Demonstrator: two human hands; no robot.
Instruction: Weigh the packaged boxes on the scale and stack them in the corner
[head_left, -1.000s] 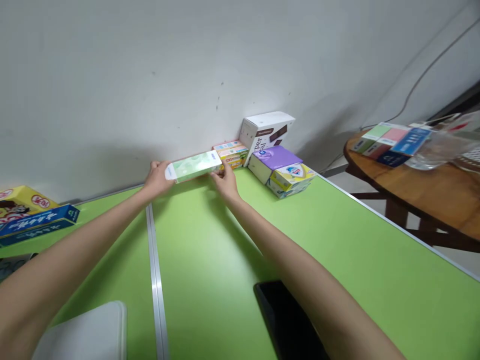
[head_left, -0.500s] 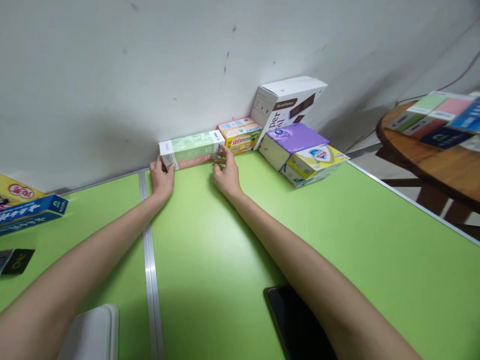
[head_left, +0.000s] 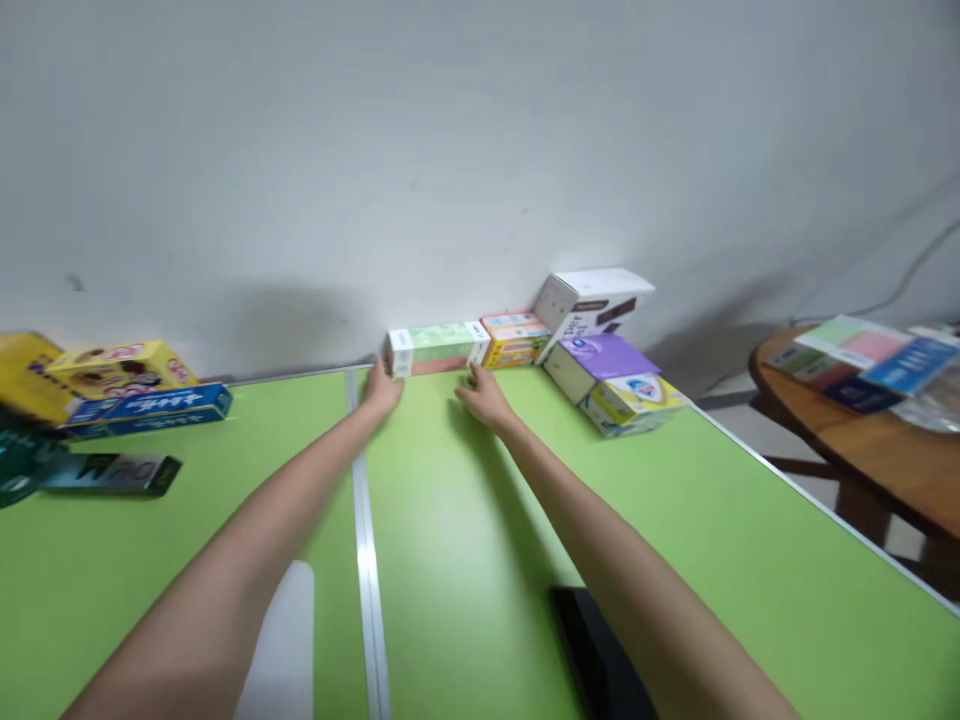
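A long green-and-pink carton point(head_left: 441, 347) lies against the wall at the back of the green table. At its left end is my left hand point(head_left: 381, 388), closed around the corner with some fingers hidden behind it. My right hand point(head_left: 487, 398) has its bent fingertips on the lower right front corner, so the carton sits between both hands. Touching or almost touching its right end is an orange-and-yellow box point(head_left: 517, 342). Further right stand a white box point(head_left: 592, 300), a purple-topped pack point(head_left: 600, 358) and a yellow-and-white soap box point(head_left: 636, 402).
Yellow boxes point(head_left: 124, 368), a blue carton point(head_left: 150, 410) and a dark slim box point(head_left: 112, 474) lie at the left. A black flat device point(head_left: 600, 650) and a white flat object point(head_left: 285, 650) are near me. A wooden table point(head_left: 900, 460) with cartons stands right.
My view has turned left and upward, showing more boxes at the left. The right hand's fingers have slid lower on the carton's end and curled more. The left hand stays at its end.
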